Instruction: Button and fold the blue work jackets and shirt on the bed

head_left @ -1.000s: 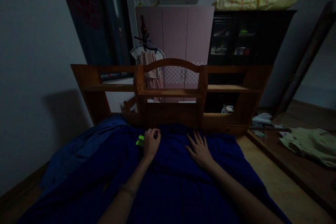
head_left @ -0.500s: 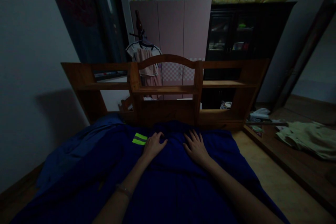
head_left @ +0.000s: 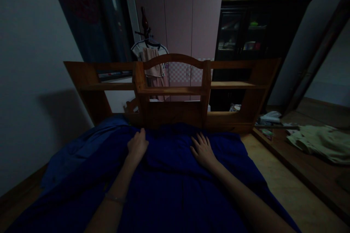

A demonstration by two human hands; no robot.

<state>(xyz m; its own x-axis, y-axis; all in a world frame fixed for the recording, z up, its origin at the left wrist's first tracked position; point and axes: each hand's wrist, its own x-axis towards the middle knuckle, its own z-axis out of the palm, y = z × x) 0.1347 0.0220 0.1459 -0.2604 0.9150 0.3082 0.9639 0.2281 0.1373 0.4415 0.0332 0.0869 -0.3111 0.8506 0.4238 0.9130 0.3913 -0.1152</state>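
Observation:
Dark blue cloth (head_left: 169,182), which looks like a garment, lies spread over the bed, with soft creases across it. My left hand (head_left: 137,145) is closed at the cloth's upper left part, fingers bent into the fabric; the fingertips are partly hidden. On the upper right part, my right hand (head_left: 203,151) rests flat with its fingers spread. A lighter blue cloth (head_left: 73,149) lies bunched to the left, partly under the dark one. The bright yellow-green strip is out of sight.
A wooden headboard (head_left: 175,90) with shelves stands just beyond the cloth. Behind it are a pink wardrobe (head_left: 179,25), a dark cabinet (head_left: 276,32) and clothes (head_left: 153,58) on a stand. The bare bed board (head_left: 290,185) shows at right, with pale green cloth (head_left: 319,143) beyond.
My left hand has moved left and closed over the cloth near where the yellow-green strip showed; the strip is no longer visible. My right hand stays nearly in place.

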